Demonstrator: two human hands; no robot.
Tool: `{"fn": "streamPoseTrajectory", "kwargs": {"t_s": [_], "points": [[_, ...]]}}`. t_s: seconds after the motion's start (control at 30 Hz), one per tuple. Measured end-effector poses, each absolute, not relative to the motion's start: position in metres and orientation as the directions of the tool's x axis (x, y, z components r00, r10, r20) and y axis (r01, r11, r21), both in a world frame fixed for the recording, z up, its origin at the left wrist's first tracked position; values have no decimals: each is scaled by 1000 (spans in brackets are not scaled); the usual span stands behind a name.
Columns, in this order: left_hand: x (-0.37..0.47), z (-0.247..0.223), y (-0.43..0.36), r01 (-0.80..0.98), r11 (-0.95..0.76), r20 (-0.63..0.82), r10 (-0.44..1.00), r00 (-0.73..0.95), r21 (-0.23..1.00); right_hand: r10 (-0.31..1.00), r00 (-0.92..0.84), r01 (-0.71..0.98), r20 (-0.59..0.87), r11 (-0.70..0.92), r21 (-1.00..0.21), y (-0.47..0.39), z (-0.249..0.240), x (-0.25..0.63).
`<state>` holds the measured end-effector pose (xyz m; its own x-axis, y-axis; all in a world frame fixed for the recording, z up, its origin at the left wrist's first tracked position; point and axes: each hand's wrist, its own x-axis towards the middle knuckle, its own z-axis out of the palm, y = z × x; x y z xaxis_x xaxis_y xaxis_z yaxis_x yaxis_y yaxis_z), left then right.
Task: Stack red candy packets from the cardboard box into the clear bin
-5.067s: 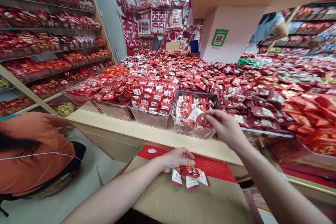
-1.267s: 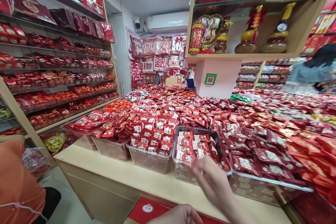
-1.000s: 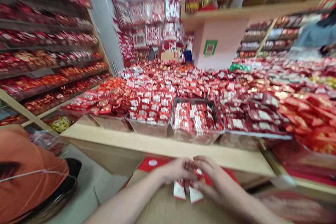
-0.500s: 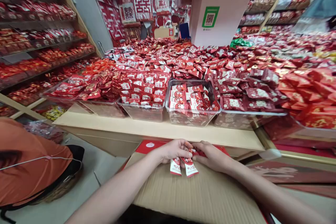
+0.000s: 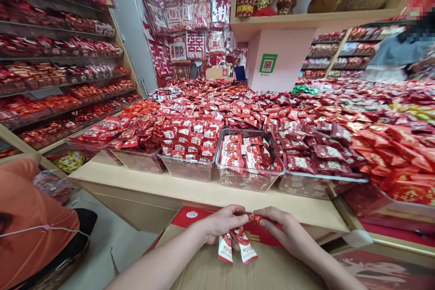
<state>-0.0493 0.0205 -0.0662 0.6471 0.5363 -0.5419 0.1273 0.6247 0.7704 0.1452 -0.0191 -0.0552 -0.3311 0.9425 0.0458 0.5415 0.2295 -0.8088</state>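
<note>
My left hand point(image 5: 224, 225) is closed around small red-and-white candy packets point(image 5: 244, 247), two of which fan out below its fingers with their white ends down. My right hand point(image 5: 283, 226) faces it, thumb and fingertips pinching a small red wrapped piece point(image 5: 255, 218) between the two hands. Fingers cover most of that piece. Both hands are above a cardboard box point(image 5: 200, 266) with a red printed edge. Just beyond the hands, a clear plastic bin point(image 5: 249, 181) holds similar red-and-white packets, standing in rows on its left and middle.
More clear bins of red packets point(image 5: 190, 145) line the wooden counter ledge point(image 5: 152, 182). Dark red packets point(image 5: 306, 149) fill the bin to the right. A person in an orange top point(image 5: 30, 217) is close on the left. Stocked shelves point(image 5: 61, 72) rise behind. A pillar carries a QR sign point(image 5: 268, 64).
My view has tilted up, so the counter and hands appear lower. My right hand's fingers have drawn a little away from the left and now pinch the red piece between them.
</note>
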Motion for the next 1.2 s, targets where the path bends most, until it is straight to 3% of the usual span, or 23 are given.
{"fn": "streamPoseTrajectory", "kwargs": {"t_s": [0.1,0.2,0.4,0.53,0.67,0.77,0.9,1.2], "points": [[-49,-64,20,133,627,-548,534,645,768,935,-354,288,-35,73,-955,-24,-56,141],[-48,-68,19,130,617,-554,567,610,776,891,-423,64,-165,-153,-986,-26,-56,137],[-48,-72,18,64,609,-510,597,620,791,874,-358,-15,-330,-359,-933,-18,-72,127],[-49,-70,18,63,607,-508,600,618,792,903,-317,61,-291,-287,-956,-18,-77,129],[-50,-77,19,87,620,-527,576,624,780,941,-290,260,-173,-97,-961,-17,-41,146],[-49,-83,21,97,622,-535,572,621,777,974,-224,364,9,92,-927,1,5,157],[-48,-82,22,129,597,-547,600,584,792,965,-42,384,258,254,-888,66,44,157],[-47,-97,28,198,487,-502,642,579,851,985,171,363,35,-30,-931,209,13,113]]}}
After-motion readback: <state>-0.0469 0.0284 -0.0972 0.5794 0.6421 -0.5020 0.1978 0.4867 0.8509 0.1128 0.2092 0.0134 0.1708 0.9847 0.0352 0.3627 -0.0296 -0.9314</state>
